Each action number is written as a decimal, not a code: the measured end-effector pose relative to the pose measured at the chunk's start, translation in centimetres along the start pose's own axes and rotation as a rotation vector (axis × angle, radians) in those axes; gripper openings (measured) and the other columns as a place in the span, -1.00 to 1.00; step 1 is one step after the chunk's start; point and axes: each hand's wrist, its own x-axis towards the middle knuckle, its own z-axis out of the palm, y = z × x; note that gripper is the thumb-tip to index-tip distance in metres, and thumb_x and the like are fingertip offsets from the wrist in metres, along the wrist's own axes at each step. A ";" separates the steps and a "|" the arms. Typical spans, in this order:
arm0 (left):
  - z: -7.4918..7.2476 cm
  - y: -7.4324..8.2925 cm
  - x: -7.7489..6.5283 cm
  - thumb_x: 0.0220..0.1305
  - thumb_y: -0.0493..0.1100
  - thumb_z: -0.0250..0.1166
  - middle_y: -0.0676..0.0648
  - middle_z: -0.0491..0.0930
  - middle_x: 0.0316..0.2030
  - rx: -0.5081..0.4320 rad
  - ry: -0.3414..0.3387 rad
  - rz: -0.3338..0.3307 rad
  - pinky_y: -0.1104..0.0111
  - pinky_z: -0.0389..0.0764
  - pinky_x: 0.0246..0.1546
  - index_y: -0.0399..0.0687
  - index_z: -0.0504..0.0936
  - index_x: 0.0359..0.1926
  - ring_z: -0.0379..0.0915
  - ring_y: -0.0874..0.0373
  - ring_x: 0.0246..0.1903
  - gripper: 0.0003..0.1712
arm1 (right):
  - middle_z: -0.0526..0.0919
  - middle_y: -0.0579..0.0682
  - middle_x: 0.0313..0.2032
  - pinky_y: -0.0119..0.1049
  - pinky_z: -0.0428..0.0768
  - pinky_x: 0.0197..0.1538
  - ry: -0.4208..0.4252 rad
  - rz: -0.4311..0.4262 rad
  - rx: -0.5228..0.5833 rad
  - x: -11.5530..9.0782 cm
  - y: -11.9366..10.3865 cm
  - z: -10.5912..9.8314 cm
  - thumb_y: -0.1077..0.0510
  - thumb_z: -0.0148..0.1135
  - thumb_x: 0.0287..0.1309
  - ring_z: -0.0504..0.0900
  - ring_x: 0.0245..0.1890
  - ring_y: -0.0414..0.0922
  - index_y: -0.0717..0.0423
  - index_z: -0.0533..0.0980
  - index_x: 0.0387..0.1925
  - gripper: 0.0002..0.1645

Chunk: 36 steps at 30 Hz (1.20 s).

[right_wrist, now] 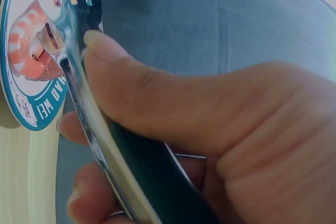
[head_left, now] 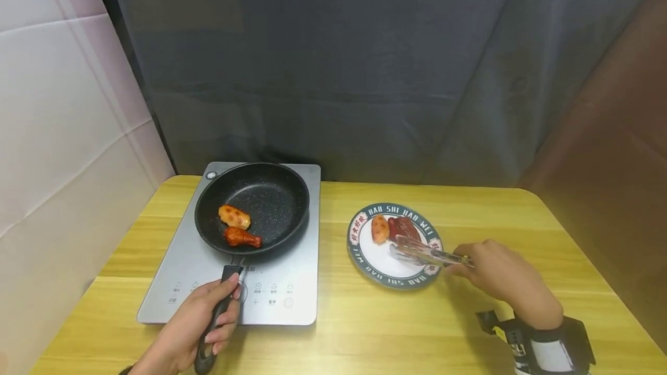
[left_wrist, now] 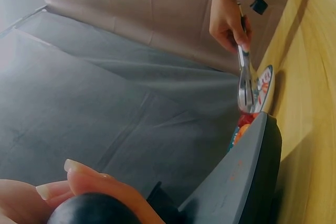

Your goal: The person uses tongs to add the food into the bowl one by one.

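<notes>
My left hand (head_left: 190, 312) grips the black handle of a frying pan (head_left: 276, 207). In the pan's near left part lie a browned chicken wing (head_left: 234, 216) and a reddish drumstick (head_left: 242, 237). On the right, my right hand (head_left: 497, 274) holds metal tongs (head_left: 435, 256), thumb along one arm in the right wrist view. The slotted tong heads are over a round plate (head_left: 363, 268), right at a dark red piece of meat (head_left: 406, 227). Another chicken wing (head_left: 380, 229) lies left of that meat, with a smaller red piece between them.
The pan stands on a silver induction cooker (head_left: 292, 310) with touch controls along its front. Both cooker and plate are on a yellow wood-grain table (head_left: 359, 328). A dark grey curtain (head_left: 333, 74) hangs behind, with a pale cloth at left and a brown one at right.
</notes>
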 end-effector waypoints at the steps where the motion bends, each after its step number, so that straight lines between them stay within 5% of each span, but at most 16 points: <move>1: 0.0 0.0 0.0 0.51 0.11 -0.12 0.07 0.21 -0.64 0.003 0.005 0.003 0.46 0.32 -0.79 -0.18 0.21 -0.22 0.11 0.31 -0.80 -0.59 | 0.42 -0.20 -0.61 -0.31 0.33 -0.59 0.003 -0.002 -0.005 0.0 0.0 0.0 -0.14 0.38 0.02 0.33 -0.62 -0.21 0.09 0.63 -0.29 -0.60; 11: 0.1 -0.1 0.0 0.50 0.10 -0.09 0.07 0.21 -0.65 -0.009 0.016 -0.004 0.46 0.31 -0.79 -0.18 0.23 -0.23 0.11 0.32 -0.81 -0.60 | 0.59 -0.20 -0.55 -0.17 0.54 -0.51 0.066 -0.054 -0.039 0.1 0.2 0.4 -0.08 0.37 0.07 0.48 -0.59 -0.24 -0.02 0.70 -0.35 -0.77; 16: 0.1 0.0 0.0 0.50 0.10 -0.09 0.08 0.21 -0.65 -0.003 0.029 -0.004 0.46 0.31 -0.79 -0.18 0.23 -0.23 0.10 0.32 -0.81 -0.59 | 0.45 -0.30 -0.65 -0.27 0.44 -0.59 0.118 -0.113 -0.041 0.2 0.5 0.5 -0.04 0.36 0.09 0.37 -0.65 -0.30 -0.08 0.66 -0.46 -0.85; 22: 0.2 0.1 -0.2 0.50 0.10 -0.08 0.07 0.21 -0.65 -0.005 0.035 0.000 0.47 0.30 -0.80 -0.19 0.23 -0.23 0.10 0.32 -0.81 -0.59 | 0.46 -0.32 -0.64 -0.31 0.45 -0.59 0.146 -0.160 -0.037 0.2 0.4 0.1 -0.02 0.37 0.10 0.34 -0.64 -0.33 0.01 0.70 -0.35 -0.80; 29: 0.3 0.1 -0.1 0.50 0.10 -0.08 0.07 0.21 -0.65 -0.010 0.036 -0.004 0.47 0.31 -0.79 -0.19 0.22 -0.22 0.11 0.32 -0.80 -0.60 | 0.24 -0.32 -0.72 -0.39 0.28 -0.60 0.192 -0.174 -0.027 0.0 -0.5 -1.0 -0.03 0.32 0.16 0.24 -0.68 -0.33 -0.08 0.65 -0.36 -0.86; 36: 0.2 0.0 -0.2 0.50 0.09 -0.08 0.08 0.21 -0.65 -0.020 0.035 -0.002 0.48 0.30 -0.79 -0.18 0.22 -0.23 0.11 0.33 -0.81 -0.61 | 0.35 -0.33 -0.67 -0.41 0.27 -0.60 0.278 -0.252 0.000 0.5 -2.5 -2.1 -0.02 0.35 0.12 0.24 -0.67 -0.35 0.01 0.70 -0.19 -0.74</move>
